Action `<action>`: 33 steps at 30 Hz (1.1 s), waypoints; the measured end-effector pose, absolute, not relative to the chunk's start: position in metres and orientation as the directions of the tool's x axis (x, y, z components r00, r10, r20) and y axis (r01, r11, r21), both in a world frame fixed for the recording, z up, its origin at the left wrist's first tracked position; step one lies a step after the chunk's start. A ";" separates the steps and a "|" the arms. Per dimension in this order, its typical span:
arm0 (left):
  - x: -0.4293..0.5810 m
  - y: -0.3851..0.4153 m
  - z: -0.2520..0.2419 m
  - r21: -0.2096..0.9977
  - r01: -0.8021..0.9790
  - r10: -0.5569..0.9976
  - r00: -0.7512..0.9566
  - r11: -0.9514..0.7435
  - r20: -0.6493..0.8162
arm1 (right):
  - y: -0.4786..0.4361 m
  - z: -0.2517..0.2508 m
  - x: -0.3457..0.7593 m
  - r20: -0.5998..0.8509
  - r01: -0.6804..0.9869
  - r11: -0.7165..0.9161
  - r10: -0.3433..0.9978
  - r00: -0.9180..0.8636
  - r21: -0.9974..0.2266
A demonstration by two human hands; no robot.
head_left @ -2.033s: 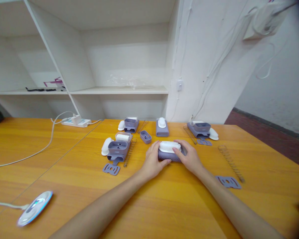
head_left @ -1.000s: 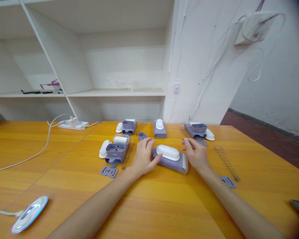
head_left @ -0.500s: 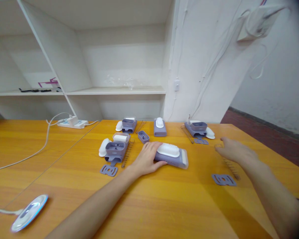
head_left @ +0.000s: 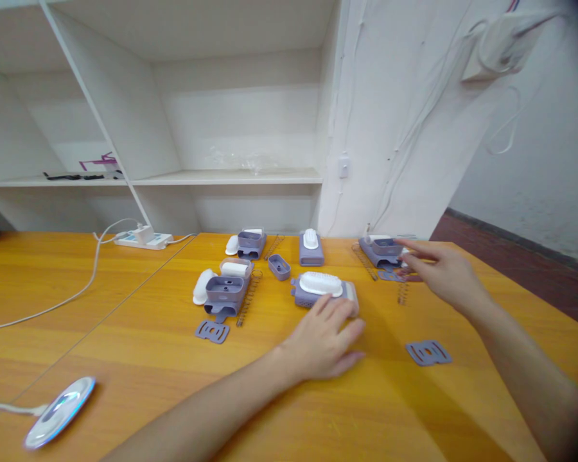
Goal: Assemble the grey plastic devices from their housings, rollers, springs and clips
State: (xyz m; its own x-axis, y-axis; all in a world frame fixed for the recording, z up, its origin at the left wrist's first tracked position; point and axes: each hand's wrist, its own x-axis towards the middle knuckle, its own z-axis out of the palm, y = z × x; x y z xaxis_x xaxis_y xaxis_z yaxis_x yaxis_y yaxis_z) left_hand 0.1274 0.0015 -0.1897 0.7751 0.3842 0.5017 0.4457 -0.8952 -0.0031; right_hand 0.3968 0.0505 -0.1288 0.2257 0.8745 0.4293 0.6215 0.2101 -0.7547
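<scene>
My left hand (head_left: 325, 340) is open, its fingers at the front right of a purple brush body (head_left: 306, 299) with a white bristled pad (head_left: 321, 283) on top. Whether the fingertips touch it is hard to tell. My right hand (head_left: 446, 276) reaches left over the far-right group, fingers apart. They are close to a purple housing with an oval cup (head_left: 386, 247) and a partly covered white piece. Below these fingers is a coil spring (head_left: 402, 294); contact with it is unclear. A slotted purple plate (head_left: 428, 353) lies nearer me.
Left of centre lie another purple housing (head_left: 224, 292), a white pad (head_left: 203, 287), a spring (head_left: 248, 298) and a slotted plate (head_left: 212, 331). An oval purple cup (head_left: 279, 267) and an assembled brush (head_left: 311, 249) sit behind. A power strip (head_left: 144, 239) and a glowing disc (head_left: 60, 412) are at left.
My left hand has let go of the brush body's left end and moved right and nearer me. My right hand has moved left; the spring there has shifted left and back.
</scene>
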 end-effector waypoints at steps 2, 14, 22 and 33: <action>0.150 -0.013 -0.187 0.014 0.341 0.312 0.842 -0.940 0.441 | 0.046 -0.123 0.379 0.422 0.451 0.294 0.881 0.215 -0.843; 0.205 -0.014 -0.202 -0.104 0.298 0.244 0.903 -0.949 0.354 | 0.052 -0.128 0.364 0.226 -0.268 0.286 0.946 0.233 -0.920; 0.134 -0.014 -0.188 -0.019 0.497 0.474 0.837 -0.867 0.272 | 0.049 -0.162 0.331 0.096 -0.119 0.149 0.926 0.366 -0.982; 0.103 0.017 -0.218 0.999 0.042 0.960 0.280 -0.007 -0.005 | 0.010 -0.200 0.290 0.109 -0.278 0.121 0.992 0.060 -0.953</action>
